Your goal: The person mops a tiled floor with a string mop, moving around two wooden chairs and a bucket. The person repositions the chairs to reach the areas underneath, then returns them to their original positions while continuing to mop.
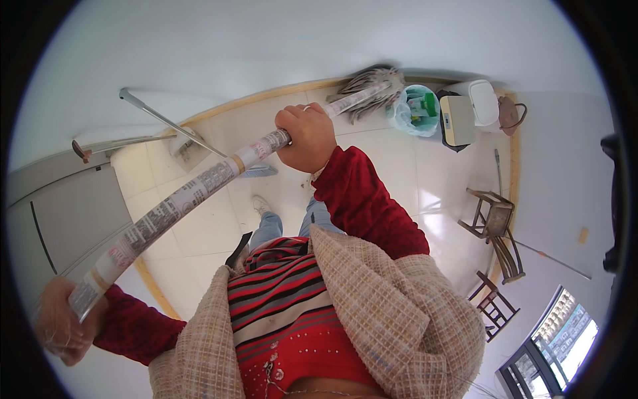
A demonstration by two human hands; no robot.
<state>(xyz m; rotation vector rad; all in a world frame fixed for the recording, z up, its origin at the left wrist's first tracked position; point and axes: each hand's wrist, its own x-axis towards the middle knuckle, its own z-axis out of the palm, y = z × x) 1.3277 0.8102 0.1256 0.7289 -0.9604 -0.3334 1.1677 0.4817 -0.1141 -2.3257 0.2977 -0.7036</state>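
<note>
A long mop handle (187, 197), wrapped in paper or film with print on it, slants from the lower left to the upper middle. At its far end a grey string mop head (371, 87) lies by the wall's foot. My right hand (306, 137), with a ring on one finger, is closed around the upper part of the handle. Near the lower left rim, my left hand (70, 321) holds the handle's near end, slightly blurred, with its fingers partly hidden. Red velvet sleeves cover both forearms.
Along the wall stand a lined bin (416, 107), a box-like beige container (457, 119), a white bin (482, 102) and a brown bag (509, 114). A broom (256, 170) and dustpan (188, 149) are ahead. Wooden chairs (498, 214) stand right; a grey cabinet (75, 199) is left.
</note>
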